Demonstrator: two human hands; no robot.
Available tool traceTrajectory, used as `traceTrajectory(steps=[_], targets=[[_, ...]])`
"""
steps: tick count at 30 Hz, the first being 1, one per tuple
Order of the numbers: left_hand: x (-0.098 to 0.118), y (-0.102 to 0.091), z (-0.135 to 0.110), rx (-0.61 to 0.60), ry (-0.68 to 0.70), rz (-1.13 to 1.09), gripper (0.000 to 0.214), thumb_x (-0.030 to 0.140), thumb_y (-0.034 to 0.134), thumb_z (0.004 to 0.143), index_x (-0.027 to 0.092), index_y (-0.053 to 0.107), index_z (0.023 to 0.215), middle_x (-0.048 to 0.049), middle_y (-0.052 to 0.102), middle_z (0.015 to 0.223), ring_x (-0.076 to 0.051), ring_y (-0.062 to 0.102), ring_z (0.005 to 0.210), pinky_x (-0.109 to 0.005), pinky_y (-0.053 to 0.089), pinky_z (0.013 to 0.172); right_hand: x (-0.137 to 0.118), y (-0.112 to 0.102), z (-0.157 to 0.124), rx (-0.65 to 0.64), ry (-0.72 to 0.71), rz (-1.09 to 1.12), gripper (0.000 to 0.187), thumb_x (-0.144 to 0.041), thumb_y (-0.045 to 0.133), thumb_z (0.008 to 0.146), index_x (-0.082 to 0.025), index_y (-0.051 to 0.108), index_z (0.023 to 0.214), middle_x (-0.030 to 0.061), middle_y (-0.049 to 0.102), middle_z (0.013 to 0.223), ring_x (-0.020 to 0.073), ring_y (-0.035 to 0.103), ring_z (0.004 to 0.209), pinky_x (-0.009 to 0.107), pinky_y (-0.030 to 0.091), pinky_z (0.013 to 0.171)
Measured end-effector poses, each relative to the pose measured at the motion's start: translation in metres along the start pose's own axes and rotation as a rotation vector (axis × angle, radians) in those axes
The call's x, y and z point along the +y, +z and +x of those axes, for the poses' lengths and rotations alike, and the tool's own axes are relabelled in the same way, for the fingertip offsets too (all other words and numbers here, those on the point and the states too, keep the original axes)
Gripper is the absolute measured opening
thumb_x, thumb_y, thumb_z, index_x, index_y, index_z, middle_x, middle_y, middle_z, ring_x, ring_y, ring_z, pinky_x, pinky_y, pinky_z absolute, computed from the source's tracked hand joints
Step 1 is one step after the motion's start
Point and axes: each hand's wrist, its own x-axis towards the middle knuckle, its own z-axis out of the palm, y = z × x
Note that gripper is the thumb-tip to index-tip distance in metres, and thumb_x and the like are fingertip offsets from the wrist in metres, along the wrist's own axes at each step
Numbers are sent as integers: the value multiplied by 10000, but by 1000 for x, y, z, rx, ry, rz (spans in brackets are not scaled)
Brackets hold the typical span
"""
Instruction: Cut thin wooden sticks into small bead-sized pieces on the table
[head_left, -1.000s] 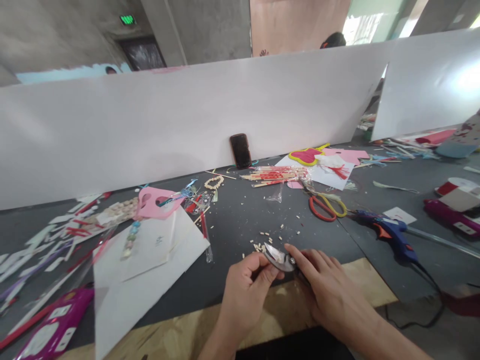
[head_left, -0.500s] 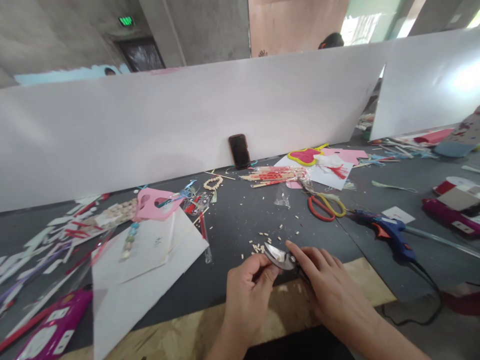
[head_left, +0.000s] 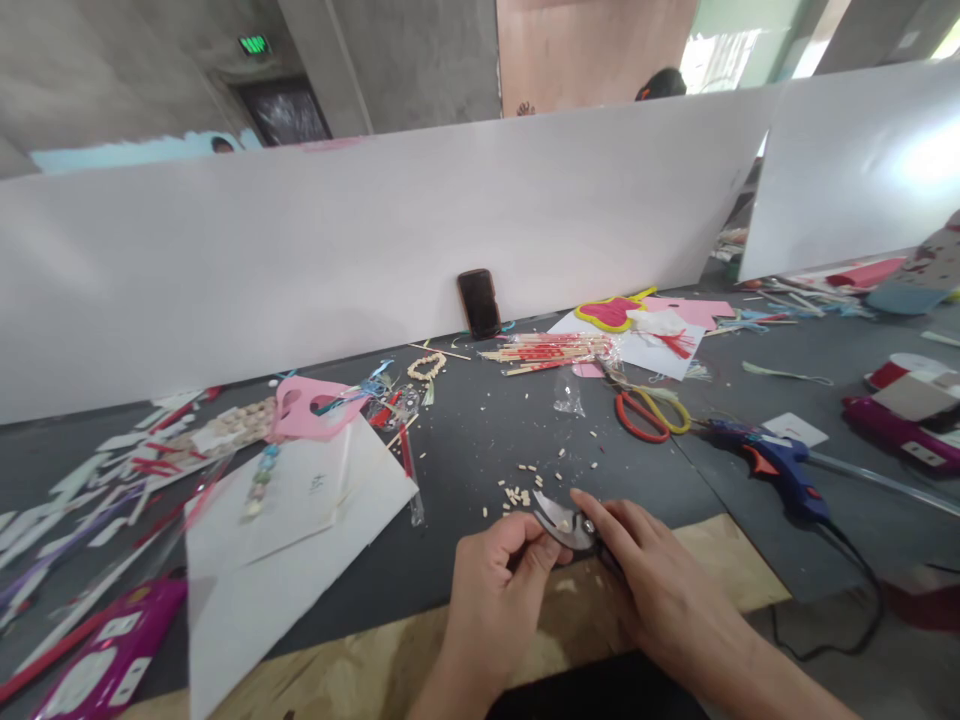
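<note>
My right hand [head_left: 651, 560] is wrapped round a pair of pruning shears [head_left: 564, 528], its handles mostly hidden by the palm. The blades point left and stand apart, with a small pale bit showing between them. Thumb and fingers of my left hand [head_left: 504, 570] are pinched together right at the lower blade; what they hold is hidden. Just beyond the blades lie several short pale wooden pieces [head_left: 517, 496], some in a small pile and others scattered.
A white sheet [head_left: 300, 560] lies at left near a purple box [head_left: 112, 650]. Red-and-yellow scissors [head_left: 643, 416] and a blue glue gun [head_left: 787, 470] lie at right. Behind are wrapped sticks [head_left: 551, 350], a heart of pale pieces [head_left: 427, 366], a phone [head_left: 479, 303] and a white partition [head_left: 375, 230].
The shears have shifted slightly to the right and tilted, and a pale bit now shows between the blades. My left hand keeps its pinch beside them.
</note>
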Motion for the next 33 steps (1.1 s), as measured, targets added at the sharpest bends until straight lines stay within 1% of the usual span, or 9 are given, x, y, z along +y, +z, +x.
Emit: traceTrajectory(steps=[4,6,9,13,15,20,24,28,33], targets=[[-1,1,-1,9,-20,-8,225,316,585,826,180,757,774,-35,695,631,-167,605,585,-218,433,540,2,1,-1,-34,12,-2,778,-7,379,606,-193,339,1361,103,563,1033,224,589,892,379,528,748],[-1,2,-1,20,-10,-41,216,312,589,820,176,752,782,-30,680,615,-167,605,590,-216,440,543,3,1,-1,-28,18,-12,764,-5,375,627,-199,335,1365,105,562,1048,227,586,907,384,525,752],[-1,4,0,37,-5,-65,151,282,622,786,186,738,798,-15,682,647,-154,601,598,-202,446,552,3,0,-1,-13,31,-34,780,-1,372,642,-208,302,1391,107,561,1082,231,580,929,388,522,754],[-3,5,1,112,-31,43,135,274,624,787,198,729,750,17,623,537,-119,525,498,-186,403,498,2,0,0,-25,38,-70,845,3,379,623,-207,244,1430,110,560,1130,244,565,969,400,518,763],[-5,5,1,117,-18,81,159,279,605,804,202,738,765,26,596,507,-110,497,478,-184,386,489,1,-1,0,-31,35,-83,849,-3,384,624,-200,234,1436,113,564,1139,251,560,972,407,520,755],[-10,4,1,64,42,103,244,298,527,857,195,740,799,21,615,551,-100,477,472,-191,372,495,-2,-5,2,-33,13,-104,784,-24,395,679,-197,249,1430,124,558,1188,272,546,986,443,516,765],[-10,3,1,27,44,109,265,310,517,865,183,730,771,14,626,559,-98,479,464,-196,361,482,-2,-4,2,-20,14,-79,763,-28,393,722,-215,228,1442,115,557,1192,265,545,993,442,517,795],[-7,1,0,1,27,101,255,298,524,864,176,714,746,-4,679,617,-113,542,512,-194,388,502,0,-1,-1,0,5,-33,810,-2,378,691,-226,216,1453,113,550,1189,246,564,1003,408,521,814],[-4,-2,-1,-36,20,101,225,284,541,855,185,720,762,-2,695,638,-126,590,557,-188,423,529,1,2,-3,-58,11,41,775,3,373,678,-212,297,1419,116,568,1144,230,596,965,385,530,801]])
